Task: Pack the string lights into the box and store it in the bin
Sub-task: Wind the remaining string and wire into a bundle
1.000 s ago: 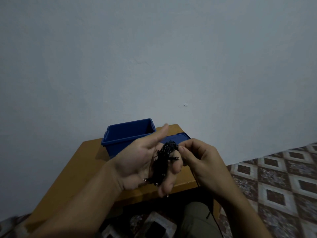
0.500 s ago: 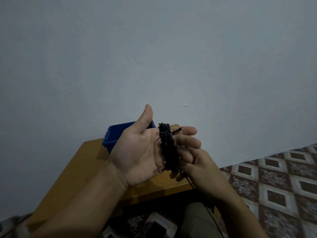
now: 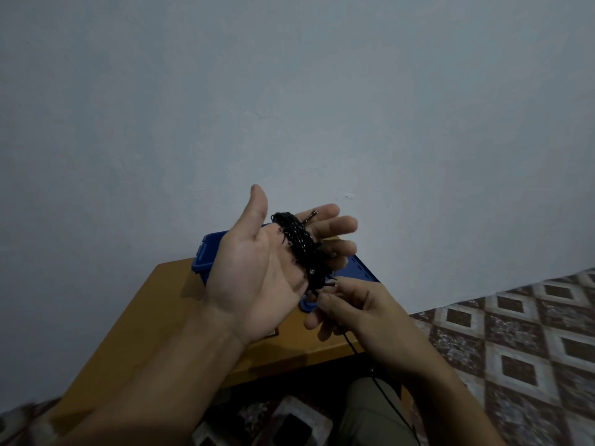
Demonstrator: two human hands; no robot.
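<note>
My left hand [image 3: 257,272] is raised palm up with straight fingers, and a black coil of string lights [image 3: 299,246] is wound around those fingers. Just below the coil, my right hand [image 3: 357,312] pinches the loose black wire, which trails down past my knee. Behind my left hand sits the blue bin [image 3: 206,259] on the wooden table [image 3: 154,317]. A flat blue lid or box [image 3: 360,268] lies to the bin's right, mostly hidden by my hands.
A plain grey wall rises right behind the table. Patterned floor tiles [image 3: 515,333] spread to the right. My knee [image 3: 370,413] is below the table's front edge.
My left hand has lifted and opened palm up with the coil around its fingers. My right hand has dropped below the coil, drawing the wire around.
</note>
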